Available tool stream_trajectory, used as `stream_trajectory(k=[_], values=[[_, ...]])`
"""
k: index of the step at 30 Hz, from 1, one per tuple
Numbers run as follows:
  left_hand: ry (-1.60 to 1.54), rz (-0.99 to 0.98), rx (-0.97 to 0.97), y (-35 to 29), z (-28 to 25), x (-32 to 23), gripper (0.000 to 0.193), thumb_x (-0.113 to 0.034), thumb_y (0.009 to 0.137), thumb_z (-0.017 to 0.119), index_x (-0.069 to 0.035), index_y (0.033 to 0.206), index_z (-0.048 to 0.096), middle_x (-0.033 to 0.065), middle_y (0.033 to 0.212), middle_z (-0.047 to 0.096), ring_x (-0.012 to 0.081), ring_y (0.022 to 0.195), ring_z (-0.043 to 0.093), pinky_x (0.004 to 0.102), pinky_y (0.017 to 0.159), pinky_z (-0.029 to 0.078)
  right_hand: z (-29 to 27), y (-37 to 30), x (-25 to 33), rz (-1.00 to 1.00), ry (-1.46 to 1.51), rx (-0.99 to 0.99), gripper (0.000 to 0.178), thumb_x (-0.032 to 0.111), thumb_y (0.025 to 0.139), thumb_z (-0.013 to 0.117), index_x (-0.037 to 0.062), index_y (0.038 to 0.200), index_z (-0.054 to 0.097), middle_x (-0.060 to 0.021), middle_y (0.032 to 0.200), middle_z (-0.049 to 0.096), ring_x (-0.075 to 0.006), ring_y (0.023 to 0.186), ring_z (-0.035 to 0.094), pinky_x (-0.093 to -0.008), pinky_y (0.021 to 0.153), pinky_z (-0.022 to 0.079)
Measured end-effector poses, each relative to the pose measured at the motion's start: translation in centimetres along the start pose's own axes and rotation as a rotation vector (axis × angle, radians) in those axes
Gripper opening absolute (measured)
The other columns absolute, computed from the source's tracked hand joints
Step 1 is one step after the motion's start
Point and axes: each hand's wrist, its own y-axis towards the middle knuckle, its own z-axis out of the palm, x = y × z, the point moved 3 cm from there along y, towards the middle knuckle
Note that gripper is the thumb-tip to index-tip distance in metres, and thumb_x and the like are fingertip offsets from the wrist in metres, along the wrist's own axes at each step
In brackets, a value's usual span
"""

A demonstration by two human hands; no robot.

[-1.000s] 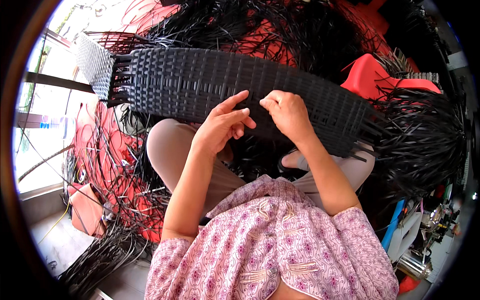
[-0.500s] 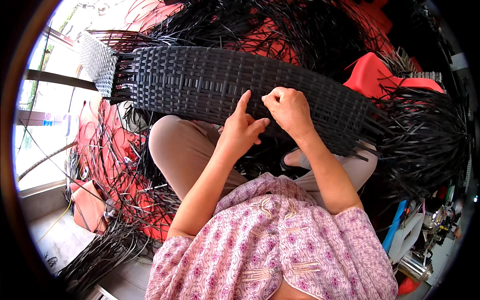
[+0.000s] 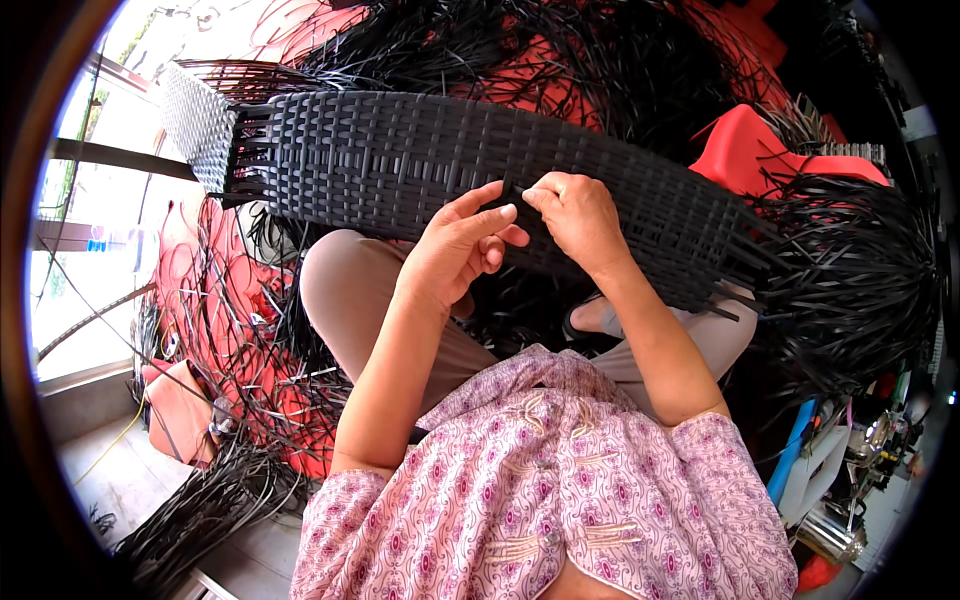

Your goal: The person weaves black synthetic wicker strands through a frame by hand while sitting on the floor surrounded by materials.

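1. Black flat strips are woven into a long panel (image 3: 380,160), which is stretched crosswise in front of the bent knees (image 3: 345,285), its left end set farther from the body than its right.
2. At the panel's right end, short strip ends (image 3: 740,312) are left sticking out unwoven.
3. The left hand (image 3: 462,240) is held partly open over the panel's near edge, around mid-length, with the index finger stretched out toward the weave and the other fingers loosely bent; nothing can be seen gripped in it, and whether the fingertip is touching the weave cannot be told.
4. The right hand (image 3: 578,222) is placed just to the right, over the same stretch of the panel, with the fingers curled in and the thumb brought against the index finger; whether a strip is pinched there cannot be told against the black weave.
5. Off the panel's left end, a pale grey woven section (image 3: 197,125) is seen set at an angle.
6. Beyond the panel's far edge, loose black strips (image 3: 640,80) are heaped, and a red plastic piece (image 3: 742,150) is seen near its right end.
7. Right of the panel, a thick bundle of black strips (image 3: 845,280) is spread out.
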Motion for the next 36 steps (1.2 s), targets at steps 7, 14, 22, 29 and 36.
stream_trajectory(k=[7,14,22,29,36], values=[[0.351,0.096,-0.099,0.1,0.0,-0.1,0.056,-0.017,0.092,0.071,0.003,0.138,0.046,0.0082,0.083,0.069,0.0068,0.058,0.056,0.0209,0.052,0.043,-0.1,-0.5,-0.3,0.058,0.135,0.023,0.022,0.023,0.09,0.066,0.0022,0.09,0.073,-0.0118,0.07,0.067,-0.0232,0.066,0.064,-0.0359,0.064,0.051],[0.385,0.121,-0.147,0.3,0.1,0.3,0.052,-0.017,0.092,0.071,0.003,0.134,0.049,0.0065,0.082,0.068,0.0067,0.058,0.056,0.021,0.052,0.042,0.0,0.0,-0.4,0.051,0.143,0.047,0.021,0.021,0.089,0.066,0.0014,0.092,0.073,-0.0125,0.072,0.067,-0.023,0.068,0.064,-0.0356,0.065,0.051],[0.373,0.07,-0.106,0.7,0.1,-0.5,0.05,-0.017,0.092,0.073,0.002,0.133,0.051,0.0052,0.079,0.067,0.006,0.057,0.055,0.0203,0.05,0.04,0.0,0.0,-0.9,0.117,0.184,0.061,0.023,0.026,0.089,0.064,0.0052,0.091,0.074,-0.018,0.079,0.07,-0.0366,0.078,0.069,-0.0431,0.072,0.053],[0.308,0.085,-0.132,0.8,-0.2,-0.1,0.05,-0.015,0.093,0.071,0.001,0.135,0.05,0.0076,0.082,0.068,0.007,0.056,0.057,0.0207,0.05,0.043,-0.5,0.1,-0.3,0.148,0.18,0.082,0.024,0.025,0.089,0.064,0.0032,0.091,0.073,-0.018,0.078,0.069,-0.0346,0.075,0.069,-0.0413,0.071,0.053],[0.241,0.114,-0.084,0.6,-0.4,0.6,0.062,-0.019,0.091,0.074,0.002,0.141,0.044,0.0081,0.085,0.069,0.0082,0.061,0.059,0.0222,0.054,0.045,0.0,0.3,-0.3,0.127,0.159,0.075,0.024,0.026,0.089,0.064,0.003,0.089,0.073,-0.0189,0.079,0.07,-0.0371,0.078,0.069,-0.0434,0.072,0.054]])
